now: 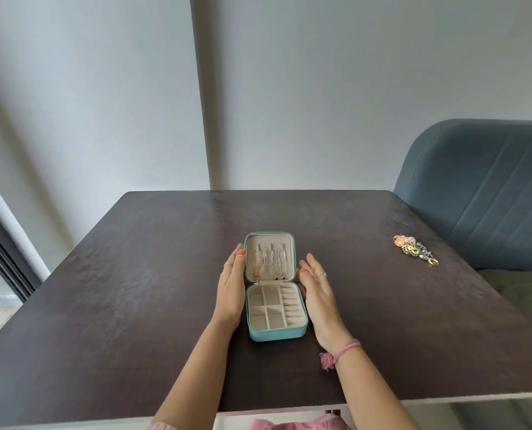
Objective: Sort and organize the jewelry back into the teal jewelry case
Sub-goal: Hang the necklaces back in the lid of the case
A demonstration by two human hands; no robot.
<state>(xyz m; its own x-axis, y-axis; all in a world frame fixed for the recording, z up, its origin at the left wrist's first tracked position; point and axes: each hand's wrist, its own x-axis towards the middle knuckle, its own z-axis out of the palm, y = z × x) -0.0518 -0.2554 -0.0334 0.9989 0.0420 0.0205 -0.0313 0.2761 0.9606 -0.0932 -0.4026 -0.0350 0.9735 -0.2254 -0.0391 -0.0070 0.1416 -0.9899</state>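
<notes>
The teal jewelry case (pixel 276 334) lies open in the middle of the dark table, its lid laid back away from me. Several thin necklaces (pixel 269 263) hang inside the cream lid. The compartments in the cream tray below look bare. My left hand (pixel 232 287) lies flat against the case's left side, fingers straight, thumb at the lid's edge. On the case's other side my right hand (pixel 317 290) rests with straight fingers, just touching or close to it. A small pile of loose jewelry (pixel 415 249), gold, green and peach pieces, sits far to the right.
The dark wooden table (pixel 134 274) runs to a wall at the back. A blue upholstered chair (pixel 482 193) stands at its right edge, close to the jewelry pile. A pink thread band is on my right wrist.
</notes>
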